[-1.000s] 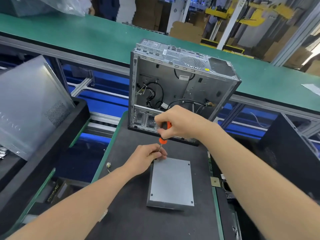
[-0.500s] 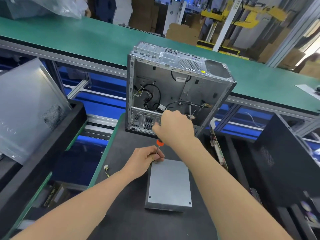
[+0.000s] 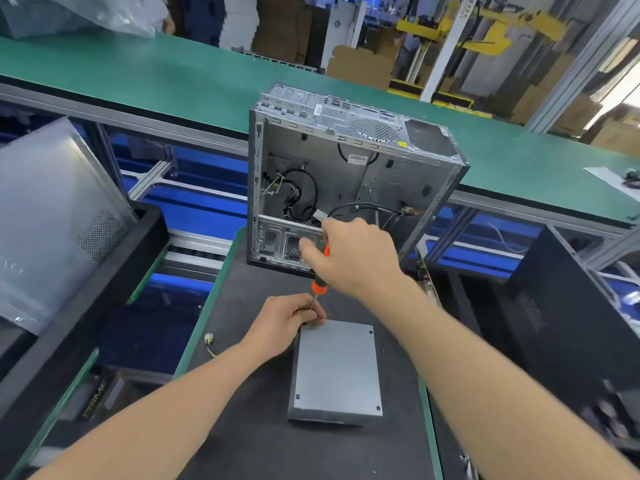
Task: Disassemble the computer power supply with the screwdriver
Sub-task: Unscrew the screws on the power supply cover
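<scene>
A grey metal power supply (image 3: 337,370) lies flat on the dark mat (image 3: 249,427), with screws at its corners. My right hand (image 3: 353,258) grips the orange and black handle of a screwdriver (image 3: 318,287), which stands nearly upright over the box's far left corner. My left hand (image 3: 289,320) pinches the thin shaft just above that corner and rests against the box's edge. The tip is hidden behind my left fingers.
An open, gutted computer case (image 3: 346,181) stands upright just behind my hands. A grey side panel (image 3: 52,216) leans in a black bin at left. A black case (image 3: 571,327) is at right. A green conveyor belt (image 3: 173,81) runs behind. A small connector (image 3: 209,339) lies at the mat's left edge.
My right hand has turned on the screwdriver handle, first covering it and now showing orange again. The left hand keeps pinching the shaft at the same corner.
</scene>
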`<move>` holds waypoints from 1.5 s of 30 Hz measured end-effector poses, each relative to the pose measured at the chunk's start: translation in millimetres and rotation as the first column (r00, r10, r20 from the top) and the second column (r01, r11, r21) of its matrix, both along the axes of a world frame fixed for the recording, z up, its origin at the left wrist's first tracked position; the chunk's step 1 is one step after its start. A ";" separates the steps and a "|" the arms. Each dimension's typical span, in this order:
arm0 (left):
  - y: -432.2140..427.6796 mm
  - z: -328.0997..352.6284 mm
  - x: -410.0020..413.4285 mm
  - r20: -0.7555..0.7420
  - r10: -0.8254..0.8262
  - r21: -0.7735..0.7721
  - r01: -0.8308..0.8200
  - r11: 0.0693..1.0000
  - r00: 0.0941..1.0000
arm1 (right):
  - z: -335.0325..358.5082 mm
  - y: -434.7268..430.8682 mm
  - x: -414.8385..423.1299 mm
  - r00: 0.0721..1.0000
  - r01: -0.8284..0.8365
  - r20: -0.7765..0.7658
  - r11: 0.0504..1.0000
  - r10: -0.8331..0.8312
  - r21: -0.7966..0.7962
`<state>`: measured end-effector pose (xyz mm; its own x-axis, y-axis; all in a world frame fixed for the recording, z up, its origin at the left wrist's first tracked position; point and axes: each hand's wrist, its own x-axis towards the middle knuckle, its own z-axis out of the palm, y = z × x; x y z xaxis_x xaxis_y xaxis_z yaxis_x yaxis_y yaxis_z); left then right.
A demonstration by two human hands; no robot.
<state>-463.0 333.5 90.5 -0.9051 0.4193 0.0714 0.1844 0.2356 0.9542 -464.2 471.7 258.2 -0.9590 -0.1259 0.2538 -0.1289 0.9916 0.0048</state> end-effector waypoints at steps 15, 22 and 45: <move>-27.0 9.5 -12.2 -0.055 -0.082 -0.148 0.073 0.986 0.995 | 21.4 24.7 -5.2 0.868 -0.269 0.368 0.939 0.333 -0.216; -31.9 9.5 -9.8 -0.108 -0.088 -0.214 0.063 0.975 0.990 | 22.4 20.9 -8.6 0.798 -0.425 0.394 0.889 0.457 -0.171; -24.2 51.6 -16.9 0.056 -0.233 0.124 0.225 0.966 0.971 | 23.0 9.7 -3.1 0.908 -0.167 0.357 0.971 0.219 -0.169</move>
